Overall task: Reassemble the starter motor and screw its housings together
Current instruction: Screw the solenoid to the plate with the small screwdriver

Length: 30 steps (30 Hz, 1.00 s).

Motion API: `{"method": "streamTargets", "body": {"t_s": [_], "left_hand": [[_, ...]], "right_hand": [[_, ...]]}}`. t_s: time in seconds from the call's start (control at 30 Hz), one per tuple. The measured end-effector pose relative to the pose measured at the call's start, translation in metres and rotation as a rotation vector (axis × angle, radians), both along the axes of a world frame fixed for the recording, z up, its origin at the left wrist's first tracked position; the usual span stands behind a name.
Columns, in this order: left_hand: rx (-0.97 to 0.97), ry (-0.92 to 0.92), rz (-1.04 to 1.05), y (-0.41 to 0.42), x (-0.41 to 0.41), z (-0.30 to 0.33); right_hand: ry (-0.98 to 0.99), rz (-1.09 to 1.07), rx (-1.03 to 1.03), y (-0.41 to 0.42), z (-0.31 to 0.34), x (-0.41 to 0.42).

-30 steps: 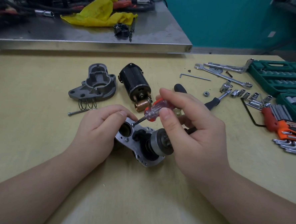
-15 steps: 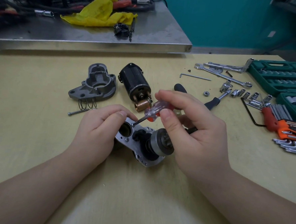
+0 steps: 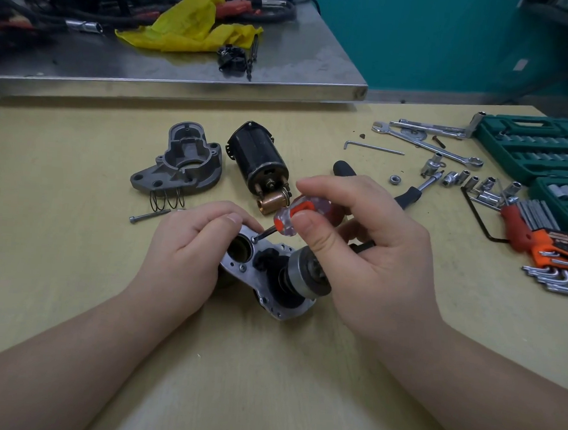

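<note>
Bolt (image 3: pixel 149 216) lying loose at the far left of the tan table (image 3: pixel 56 267), just below a coil spring (image 3: pixel 165 200) that touches the near edge of the grey nose housing (image 3: pixel 179 165). Right of that housing lies the black motor body (image 3: pixel 258 158) on its side, a copper-coloured bush (image 3: pixel 271 202) at its near end. In front, the left hand (image 3: pixel 187 252) curls its fingers over the left end of the silver gear housing (image 3: pixel 265 273), gripping it against the table; the round drive gear (image 3: pixel 305 276) sticks out of that housing toward the right. The right hand (image 3: pixel 366 253) pinches the clear and orange handle of a small screwdriver (image 3: pixel 296 215) between thumb and fingers, its thin shaft slanting down-left with the tip set on a screw (image 3: pixel 254 238) in the housing's flange, just beside the left thumb. Behind the right hand lies a black-handled ratchet (image 3: pixel 413 193). Farther right are loose sockets (image 3: pixel 458 177), a combination wrench (image 3: pixel 429 147), an orange hex key set (image 3: pixel 552 261) and green socket cases (image 3: pixel 539 147) at the table's edge
</note>
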State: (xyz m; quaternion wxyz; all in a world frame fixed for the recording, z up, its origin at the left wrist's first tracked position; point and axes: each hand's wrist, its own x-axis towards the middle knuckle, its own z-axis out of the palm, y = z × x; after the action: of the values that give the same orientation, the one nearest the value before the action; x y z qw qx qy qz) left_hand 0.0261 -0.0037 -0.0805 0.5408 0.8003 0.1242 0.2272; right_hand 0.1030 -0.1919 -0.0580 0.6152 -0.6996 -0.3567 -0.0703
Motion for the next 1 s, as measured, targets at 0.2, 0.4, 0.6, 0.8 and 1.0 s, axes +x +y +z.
{"method": "streamTargets", "body": {"t_s": [0.2, 0.4, 0.6, 0.8, 1.0], "left_hand": [[0.011, 0.005, 0.001, 0.001, 0.0, -0.001], [0.029, -0.011, 0.009, -0.001, 0.0, 0.001], [0.028, -0.002, 0.007, -0.001, -0.001, 0.001], [0.039, 0.008, 0.028, -0.001, 0.0, -0.001], [0.053, 0.002, 0.033, 0.0, -0.001, -0.002]], "right_hand": [[-0.015, -0.016, -0.011, -0.002, 0.0, 0.0], [-0.213, -0.002, -0.187, -0.009, 0.01, 0.012], [-0.273, 0.02, -0.239, -0.007, 0.017, 0.013], [-0.183, -0.058, -0.226, -0.004, 0.02, 0.008], [-0.284, -0.121, -0.239, -0.001, 0.018, 0.004]]}}
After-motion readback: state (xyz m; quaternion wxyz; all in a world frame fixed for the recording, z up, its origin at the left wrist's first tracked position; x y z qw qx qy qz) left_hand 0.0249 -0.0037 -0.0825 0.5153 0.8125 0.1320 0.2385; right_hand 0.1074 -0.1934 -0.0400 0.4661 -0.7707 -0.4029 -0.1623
